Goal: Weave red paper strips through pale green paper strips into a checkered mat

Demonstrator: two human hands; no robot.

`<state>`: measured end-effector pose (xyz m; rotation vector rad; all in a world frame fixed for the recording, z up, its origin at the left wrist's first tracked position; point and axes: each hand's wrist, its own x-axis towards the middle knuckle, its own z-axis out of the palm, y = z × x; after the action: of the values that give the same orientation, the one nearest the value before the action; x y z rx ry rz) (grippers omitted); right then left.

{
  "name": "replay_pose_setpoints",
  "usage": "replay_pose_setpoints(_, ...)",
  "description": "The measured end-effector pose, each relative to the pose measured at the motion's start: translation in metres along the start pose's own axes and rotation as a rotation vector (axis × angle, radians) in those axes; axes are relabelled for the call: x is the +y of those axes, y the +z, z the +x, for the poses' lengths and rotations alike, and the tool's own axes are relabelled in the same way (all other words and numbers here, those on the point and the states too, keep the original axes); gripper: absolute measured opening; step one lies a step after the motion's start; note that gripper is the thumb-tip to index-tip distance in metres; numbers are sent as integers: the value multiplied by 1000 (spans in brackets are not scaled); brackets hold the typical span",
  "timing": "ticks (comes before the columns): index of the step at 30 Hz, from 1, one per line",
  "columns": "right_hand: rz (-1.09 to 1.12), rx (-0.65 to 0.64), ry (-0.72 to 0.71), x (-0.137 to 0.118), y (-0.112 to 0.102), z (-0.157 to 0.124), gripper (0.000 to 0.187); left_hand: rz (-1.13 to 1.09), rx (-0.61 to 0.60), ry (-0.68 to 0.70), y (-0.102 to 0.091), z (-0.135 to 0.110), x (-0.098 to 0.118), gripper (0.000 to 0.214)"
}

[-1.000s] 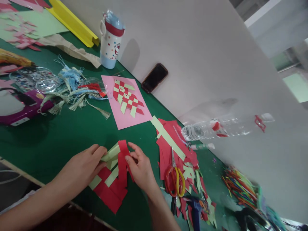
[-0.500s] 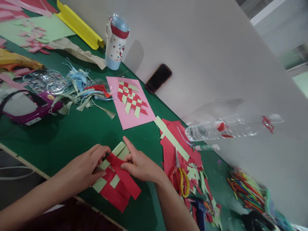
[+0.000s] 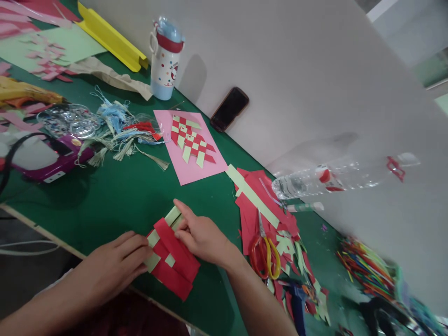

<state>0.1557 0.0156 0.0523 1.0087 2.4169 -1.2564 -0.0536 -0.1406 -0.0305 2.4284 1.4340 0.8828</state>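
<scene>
A woven piece of red and pale green paper strips [image 3: 171, 256] lies on the green table [image 3: 115, 196] near its front edge. My left hand [image 3: 112, 266] rests at the weave's left side, fingers stretched flat and pressing on the green strip ends. My right hand [image 3: 199, 235] lies on the weave's upper right, fingers pinched on a red strip with the index finger extended along a green strip. A finished red and green weave [image 3: 191, 142] sits glued on a pink sheet [image 3: 185, 168] farther back.
Red paper scraps with a green strip [image 3: 259, 205] and red-and-yellow scissors [image 3: 264, 249] lie to the right. A clear water bottle [image 3: 315, 182] lies on its side by the wall. A phone [image 3: 229, 108], a white cup [image 3: 164, 60], tassels [image 3: 115, 133] and a purple device [image 3: 52, 158] stand behind.
The red strip that was lifted and folded up has been laid flat across the weave. My left hand slid down to the weave's left edge; my right hand now presses the strips.
</scene>
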Motion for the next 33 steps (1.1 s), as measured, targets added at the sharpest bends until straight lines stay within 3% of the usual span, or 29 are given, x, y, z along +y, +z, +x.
replay_pose_setpoints(3,-124,21,14,-4,3,0,74,-15,-36,-65,1,1,-3,21)
replay_pose_setpoints(6,-292,177,-12,-7,10,-5,50,-13,-26,-95,1,1,-3,23)
replay_pose_setpoints(10,-451,348,-203,-7,33,-17,40,-43,-82,-122,1,-1,-3,22)
replay_pose_setpoints(13,-561,344,-317,0,56,-24,45,-58,-111,-145,-1,0,-3,22)
replay_pose_setpoints(17,-589,294,-331,15,72,-30,50,0,-144,-134,-3,3,0,27)
replay_pose_setpoints(20,-562,251,-325,20,70,-34,49,39,-159,-124,-3,4,2,28)
replay_pose_setpoints(25,-523,221,-314,18,61,-36,48,75,-74,-134,0,1,2,30)
replay_pose_setpoints(33,-535,332,-276,7,49,-13,47,-51,-76,-211,-3,-2,0,27)
